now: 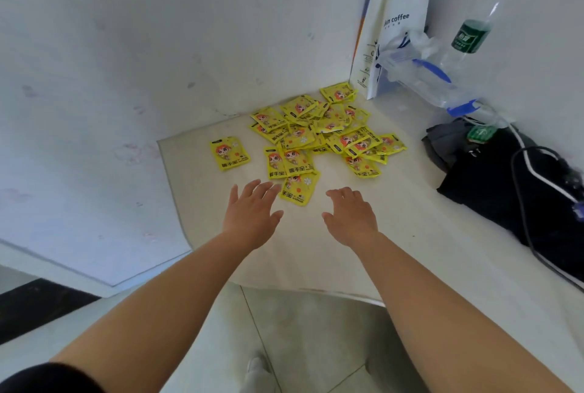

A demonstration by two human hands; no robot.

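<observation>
Fingers [264, 190] of the left hand [251, 218] lie straight and slightly apart, holding nothing, their tips just beside the nearest yellow packet [298, 188]; whether they touch it I cannot tell. The right hand [350, 215] bends its fingers [343, 192] loosely, apart and empty, just right of that packet. Beyond both sets of fingertips the pile of yellow packets [322, 130] sprawls on the white tabletop [410, 203]. A lone packet [229, 152] sits ahead-left of the left fingers. Farther beyond and to the right stand a paper bag [398, 29] and a water bottle [471, 35]; a black bag [493, 190] lies well right.
</observation>
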